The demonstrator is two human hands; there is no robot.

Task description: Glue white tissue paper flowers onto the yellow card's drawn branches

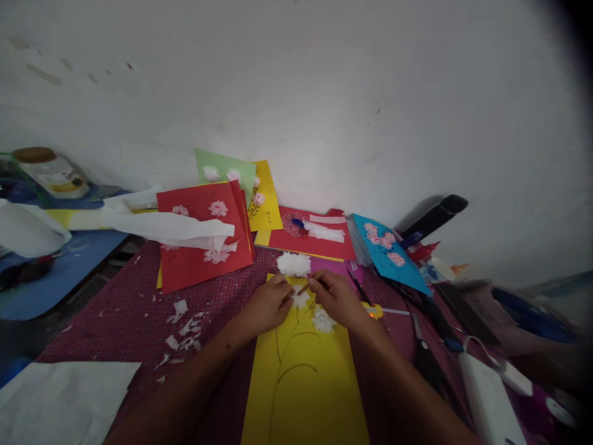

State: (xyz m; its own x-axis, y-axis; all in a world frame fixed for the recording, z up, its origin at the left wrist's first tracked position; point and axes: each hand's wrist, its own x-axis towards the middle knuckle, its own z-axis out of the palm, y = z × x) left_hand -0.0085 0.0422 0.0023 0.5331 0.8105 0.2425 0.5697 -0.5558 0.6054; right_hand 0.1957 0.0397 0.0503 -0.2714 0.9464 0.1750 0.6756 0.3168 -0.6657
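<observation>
A yellow sheet with drawn curved stem lines lies in front of me. Over its top part, my right hand is closed on a thin brown stick, whose tip points at a white paper flower. At that flower's left edge, my left hand has its fingers pinched together; what is between them is hidden. Another white ruffled flower sits on the sheet below my right hand. A pile of white ruffled paper rests just beyond the sheet's top edge.
Red cards with pink paper flowers and a white paper strip lie at the left. Paper scraps litter the cloth. A yellow glue gun, scissors and a blue flower card are on the right.
</observation>
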